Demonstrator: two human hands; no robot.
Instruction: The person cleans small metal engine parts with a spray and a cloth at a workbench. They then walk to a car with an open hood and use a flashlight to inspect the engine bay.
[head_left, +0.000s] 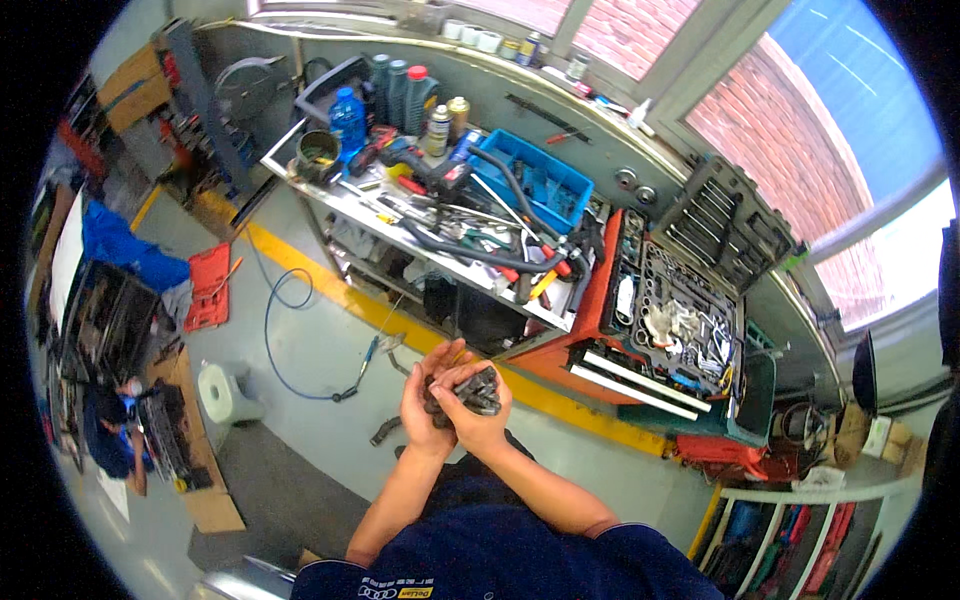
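Both my hands are cupped together in front of my body, above the floor. Between them lies a heap of small dark metal parts (480,391), perhaps bolts or sockets; their exact kind is too small to tell. My left hand (423,412) curves around the heap from the left, fingers pointing up. From the right, my right hand (482,428) closes around the same parts, its thumb lying over them. The undersides of the parts are hidden by my palms.
Ahead stands a metal workbench (395,222) crowded with tools, hoses, bottles and a blue crate (545,180). An orange tool cabinet (608,345) with a socket set (680,310) is to the right. A blue air hose (275,345) and a white stool (225,393) are on the floor; a person (105,430) works at far left.
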